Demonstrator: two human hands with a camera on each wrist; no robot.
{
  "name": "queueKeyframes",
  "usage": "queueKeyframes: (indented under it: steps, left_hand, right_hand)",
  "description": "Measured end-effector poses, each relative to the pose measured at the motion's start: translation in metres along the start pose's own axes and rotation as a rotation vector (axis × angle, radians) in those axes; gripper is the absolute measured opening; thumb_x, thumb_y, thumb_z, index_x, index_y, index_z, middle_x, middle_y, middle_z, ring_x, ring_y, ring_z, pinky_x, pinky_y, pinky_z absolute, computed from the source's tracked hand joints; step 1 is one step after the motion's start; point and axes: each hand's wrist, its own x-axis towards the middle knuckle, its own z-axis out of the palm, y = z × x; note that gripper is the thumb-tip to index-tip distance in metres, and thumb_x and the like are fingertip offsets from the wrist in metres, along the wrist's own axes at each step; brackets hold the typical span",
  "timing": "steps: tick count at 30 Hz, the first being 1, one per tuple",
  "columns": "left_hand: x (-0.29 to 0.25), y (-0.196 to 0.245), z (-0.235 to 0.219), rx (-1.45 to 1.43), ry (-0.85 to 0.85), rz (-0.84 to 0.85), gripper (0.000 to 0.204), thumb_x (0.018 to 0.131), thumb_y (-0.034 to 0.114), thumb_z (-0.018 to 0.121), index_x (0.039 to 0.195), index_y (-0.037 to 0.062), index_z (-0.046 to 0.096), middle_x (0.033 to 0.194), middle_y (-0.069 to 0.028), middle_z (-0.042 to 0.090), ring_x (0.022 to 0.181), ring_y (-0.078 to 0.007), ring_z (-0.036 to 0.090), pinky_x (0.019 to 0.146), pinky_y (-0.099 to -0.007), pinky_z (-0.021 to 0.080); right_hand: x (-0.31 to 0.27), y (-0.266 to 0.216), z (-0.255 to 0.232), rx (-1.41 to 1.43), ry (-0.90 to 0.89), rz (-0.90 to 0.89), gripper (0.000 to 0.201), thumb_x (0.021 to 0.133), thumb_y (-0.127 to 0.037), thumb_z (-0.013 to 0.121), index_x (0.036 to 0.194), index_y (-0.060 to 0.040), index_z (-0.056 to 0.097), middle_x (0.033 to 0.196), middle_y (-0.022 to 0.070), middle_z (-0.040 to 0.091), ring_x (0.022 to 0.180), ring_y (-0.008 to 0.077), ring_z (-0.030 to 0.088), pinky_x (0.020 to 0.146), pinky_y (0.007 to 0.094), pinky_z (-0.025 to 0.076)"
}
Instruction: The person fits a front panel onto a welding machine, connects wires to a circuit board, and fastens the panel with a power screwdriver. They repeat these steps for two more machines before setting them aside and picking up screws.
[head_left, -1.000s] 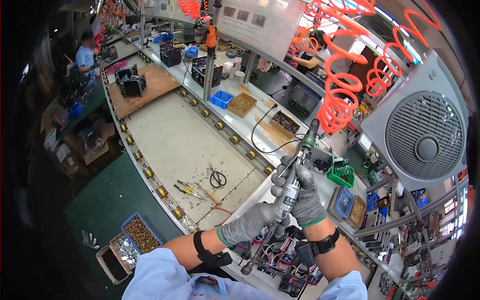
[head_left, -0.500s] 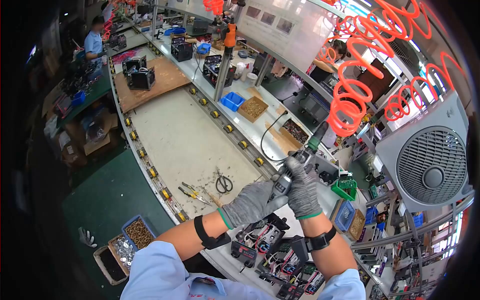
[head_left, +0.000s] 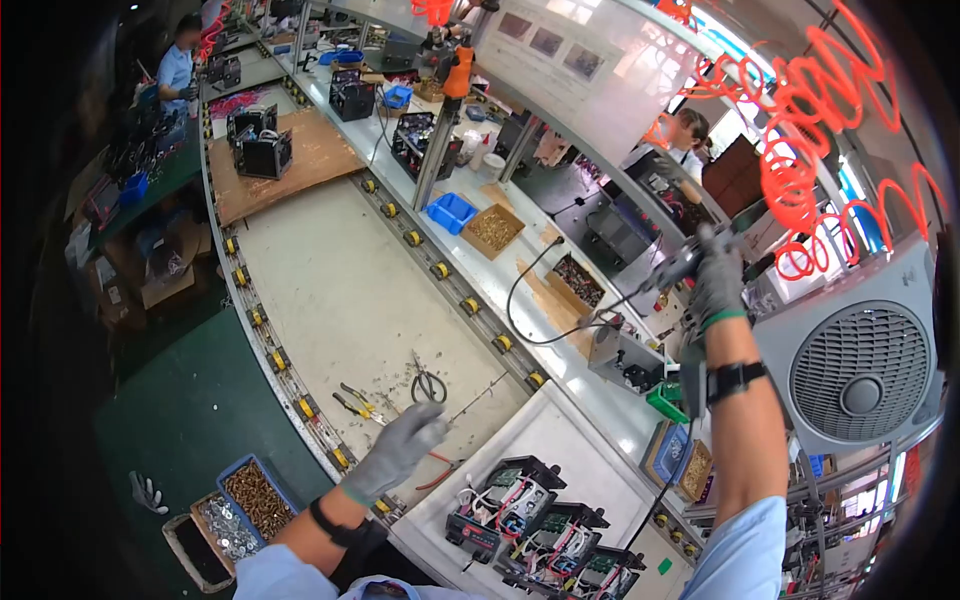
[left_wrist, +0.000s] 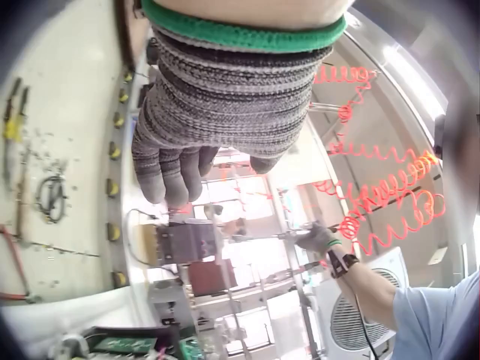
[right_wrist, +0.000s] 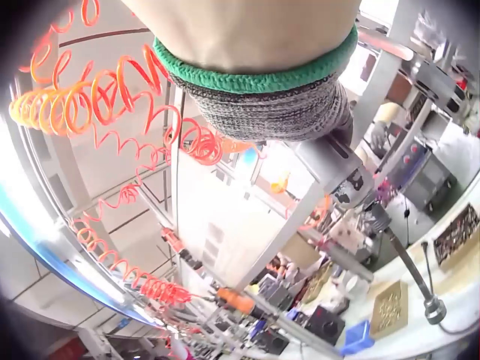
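In the head view, the gloved right hand point(head_left: 722, 280) gripped a power driver point(head_left: 678, 266), held well above and to the right of the open electronics units point(head_left: 545, 525). Left of the units and higher, the gloved left hand point(head_left: 398, 455) hung open and empty, fingers relaxed. Scissors point(head_left: 430, 388) and yellow-handled pliers point(head_left: 360, 404) lay farther up-left of the units.

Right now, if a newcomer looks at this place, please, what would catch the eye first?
Probably the bright red coiled hoses hanging at upper right, above the big grey fan. Next, the gloved right hand, raised beside them and gripping a metal tool. Lower down, opened devices show their wiring.
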Motion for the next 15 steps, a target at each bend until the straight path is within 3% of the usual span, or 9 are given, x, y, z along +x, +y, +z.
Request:
queueKeyframes:
  steps: [3, 5, 6, 8, 9, 10, 12, 13, 15]
  left_hand:
    - [-0.066, -0.052, -0.052, 0.064, 0.139, -0.162, 0.046, 0.1, 0.034, 0.06, 0.127, -0.0023, 0.054, 0.111, -0.0116, 0.065, 0.102, -0.0181, 0.064, 0.092, -0.0322, 0.053]
    - [-0.106, -0.067, -0.068, 0.088, 0.221, -0.291, 0.045, 0.099, 0.038, 0.063, 0.123, 0.0001, 0.058, 0.097, -0.0085, 0.068, 0.088, -0.0164, 0.067, 0.081, -0.0305, 0.057]
    - [-0.123, -0.07, -0.07, 0.061, 0.265, -0.369, 0.046, 0.098, 0.039, 0.064, 0.121, -0.0006, 0.058, 0.098, -0.0098, 0.068, 0.085, -0.0157, 0.067, 0.076, -0.0297, 0.057]
    - [-0.145, -0.08, -0.068, 0.06, 0.333, -0.442, 0.04, 0.099, 0.034, 0.062, 0.119, -0.0002, 0.06, 0.098, -0.0072, 0.068, 0.082, -0.0128, 0.066, 0.075, -0.0266, 0.056]
    - [-0.152, -0.081, -0.064, 0.088, 0.318, -0.428, 0.043, 0.098, 0.037, 0.064, 0.118, -0.001, 0.06, 0.097, -0.0078, 0.069, 0.081, -0.0132, 0.066, 0.074, -0.0269, 0.056]
    - [-0.158, -0.082, -0.058, 0.104, 0.3, -0.49, 0.043, 0.098, 0.037, 0.064, 0.118, -0.001, 0.06, 0.097, -0.0078, 0.069, 0.081, -0.0132, 0.066, 0.074, -0.0269, 0.056]
    - [-0.157, -0.084, -0.045, 0.105, 0.276, -0.431, 0.046, 0.097, 0.039, 0.064, 0.118, -0.0018, 0.061, 0.096, -0.0086, 0.068, 0.081, -0.0142, 0.066, 0.075, -0.0277, 0.056]
    - [-0.153, -0.079, -0.034, 0.135, 0.247, -0.433, 0.047, 0.097, 0.039, 0.064, 0.119, -0.0026, 0.06, 0.095, -0.0095, 0.068, 0.083, -0.0156, 0.067, 0.078, -0.029, 0.056]
    - [-0.146, -0.077, -0.015, 0.17, 0.145, -0.445, 0.047, 0.097, 0.038, 0.064, 0.12, -0.0028, 0.06, 0.096, -0.01, 0.068, 0.085, -0.0162, 0.067, 0.079, -0.0294, 0.056]
  right_hand:
    - [0.047, 0.014, 0.005, -0.202, 0.052, -0.077, 0.042, 0.085, -0.036, 0.073, 0.108, -0.0014, 0.066, 0.092, 0.0066, 0.064, 0.079, 0.0174, 0.058, 0.071, 0.0352, 0.049]
    - [0.052, 0.018, 0.012, -0.818, 0.039, -0.393, 0.055, 0.087, -0.048, 0.061, 0.105, 0.0033, 0.069, 0.107, 0.0263, 0.067, 0.1, 0.0363, 0.065, 0.084, 0.0459, 0.05]
    - [0.06, 0.03, 0.019, -1.088, 0.046, -0.464, 0.054, 0.091, -0.052, 0.051, 0.118, -0.0079, 0.067, 0.118, 0.0234, 0.066, 0.109, 0.0418, 0.063, 0.094, 0.0465, 0.047]
    - [0.028, 0.03, 0.03, -1.163, 0.025, -0.497, 0.047, 0.089, -0.051, 0.053, 0.109, -0.0125, 0.071, 0.115, 0.0233, 0.067, 0.11, 0.0396, 0.063, 0.094, 0.0477, 0.048]
    - [0.03, 0.043, 0.03, -1.376, 0.002, -0.724, 0.047, 0.087, -0.053, 0.054, 0.105, -0.0136, 0.073, 0.111, 0.0233, 0.068, 0.11, 0.0389, 0.064, 0.092, 0.0489, 0.048]
    - [0.016, 0.04, 0.035, -1.315, 0.025, -0.639, 0.044, 0.088, -0.051, 0.059, 0.105, -0.012, 0.072, 0.104, 0.02, 0.07, 0.104, 0.039, 0.065, 0.09, 0.0482, 0.049]
    - [-0.01, 0.018, 0.047, -0.679, 0.067, -0.041, 0.042, 0.09, -0.044, 0.064, 0.11, -0.0076, 0.071, 0.088, 0.0209, 0.073, 0.087, 0.0267, 0.073, 0.084, 0.0396, 0.054]
    - [0.01, 0.048, 0.036, -0.767, 0.138, -0.302, 0.039, 0.091, -0.039, 0.063, 0.105, -0.0039, 0.07, 0.083, 0.017, 0.073, 0.081, 0.0284, 0.073, 0.073, 0.0384, 0.055]
    - [-0.031, 0.028, 0.005, -0.63, -0.332, -0.179, 0.032, 0.09, -0.029, 0.065, 0.106, -0.0024, 0.071, 0.092, 0.0177, 0.073, 0.086, 0.0259, 0.071, 0.079, 0.0364, 0.054]
